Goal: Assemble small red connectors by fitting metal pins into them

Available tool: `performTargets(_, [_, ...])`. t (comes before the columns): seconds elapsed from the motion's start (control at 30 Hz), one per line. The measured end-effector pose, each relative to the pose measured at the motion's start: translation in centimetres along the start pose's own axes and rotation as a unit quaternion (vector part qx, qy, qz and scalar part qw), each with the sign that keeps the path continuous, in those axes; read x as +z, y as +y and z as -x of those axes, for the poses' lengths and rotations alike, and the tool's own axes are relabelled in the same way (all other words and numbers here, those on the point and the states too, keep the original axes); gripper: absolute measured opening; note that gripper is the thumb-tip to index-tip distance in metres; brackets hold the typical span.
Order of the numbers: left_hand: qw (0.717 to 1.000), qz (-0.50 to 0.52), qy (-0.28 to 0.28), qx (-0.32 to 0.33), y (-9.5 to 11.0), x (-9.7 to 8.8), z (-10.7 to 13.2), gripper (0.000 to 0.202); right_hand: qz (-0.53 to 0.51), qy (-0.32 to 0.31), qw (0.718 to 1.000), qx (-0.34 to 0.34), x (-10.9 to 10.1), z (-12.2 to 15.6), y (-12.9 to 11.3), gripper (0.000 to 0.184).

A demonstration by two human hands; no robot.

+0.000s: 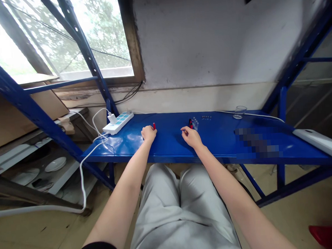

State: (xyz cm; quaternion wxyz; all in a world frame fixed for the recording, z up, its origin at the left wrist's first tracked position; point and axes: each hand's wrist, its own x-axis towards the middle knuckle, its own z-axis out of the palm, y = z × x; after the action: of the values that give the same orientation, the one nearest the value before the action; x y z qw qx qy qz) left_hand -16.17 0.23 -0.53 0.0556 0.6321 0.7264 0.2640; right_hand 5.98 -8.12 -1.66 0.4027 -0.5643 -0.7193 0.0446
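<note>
My left hand (148, 133) is closed around a small red cylinder (154, 126), whose top sticks up past the fingers over the blue metal table (169, 139). To the right, my right hand (192, 137) has its fingers curled together. Whatever it may hold is hidden or too small to name. Just beyond those fingers stand several small red and black pieces (190, 123), next to several clear little tubes (195, 123). A row of tiny pieces (207, 118) lies farther back on the tabletop.
A white power strip (118, 123) with a plugged-in cord (82, 173) lies at the back left. At the back right stands a clear glass (239, 112). A pixelated dark object (256, 142) and a white flat object (320, 142) occupy the right side.
</note>
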Motion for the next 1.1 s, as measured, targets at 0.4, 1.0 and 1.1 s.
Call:
performTargets(0.4, [0.966,0.172,0.132,0.141,2.6,-0.8,3.6,0.017,-0.085,0.291,0.941,0.149,-1.4,0.3,0.3,0.027])
performTargets(1.0, [0.931,-0.017,-0.046,0.361,11.3,4.0,9.5,0.055,0.092,0.149,0.941,0.290,-0.6,-0.2,3.6,0.034])
performTargets(1.1, [0.931,-0.040,-0.048,0.359,11.6,4.2,9.2,0.050,0.113,0.126,0.941,0.293,-0.6,-0.4,3.7,0.034])
